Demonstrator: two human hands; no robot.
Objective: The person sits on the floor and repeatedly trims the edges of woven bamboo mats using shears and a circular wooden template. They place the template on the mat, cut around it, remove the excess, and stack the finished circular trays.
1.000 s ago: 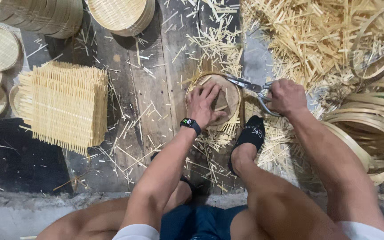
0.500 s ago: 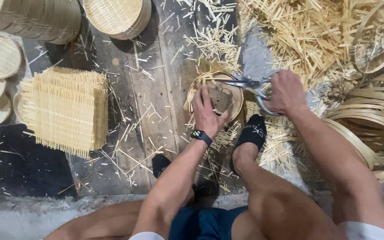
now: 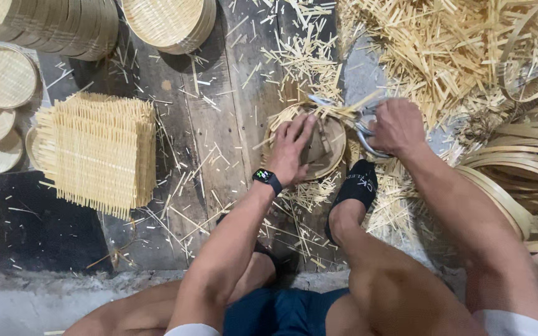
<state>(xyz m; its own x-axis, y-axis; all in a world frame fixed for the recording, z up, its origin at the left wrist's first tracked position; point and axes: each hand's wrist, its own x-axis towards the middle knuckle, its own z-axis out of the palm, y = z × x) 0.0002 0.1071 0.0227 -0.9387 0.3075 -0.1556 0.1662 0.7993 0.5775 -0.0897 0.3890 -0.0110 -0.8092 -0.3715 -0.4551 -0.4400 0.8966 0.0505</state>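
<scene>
1. Round woven bamboo tray [image 3: 319,149] lies on the wooden plank floor [image 3: 219,124] just in front of the person's black-socked foot [image 3: 351,190]; loose strip ends stick out past its upper rim.
2. Left hand [image 3: 291,149] lies flat on the tray with its grip spread open, fingers fanned across the weave and pressing down, closed around nothing; a dark watch [image 3: 268,180] sits on that wrist.
3. Right hand [image 3: 396,127] has its grip closed around the handles of a pair of scissors [image 3: 350,118]; the blades reach left over the tray's upper edge, among the protruding strips; whether the blades are apart or together I cannot tell.
4. Edges: the tray's near rim almost touches the toe of the sock; its right rim is just beside the scissor handles; its left rim faces bare planks scattered with thin offcuts [image 3: 300,56].
5. Open room: the planks between the tray and the stack of square woven mats [image 3: 98,152] are the freest stretch; the right side is crowded by a heap of bamboo strips [image 3: 443,50] and coiled bamboo hoops [image 3: 518,174].
6. Further off, stacked finished round trays [image 3: 169,22] lie at the top, with more round trays [image 3: 1,74] along the left edge, well apart from both hands.
</scene>
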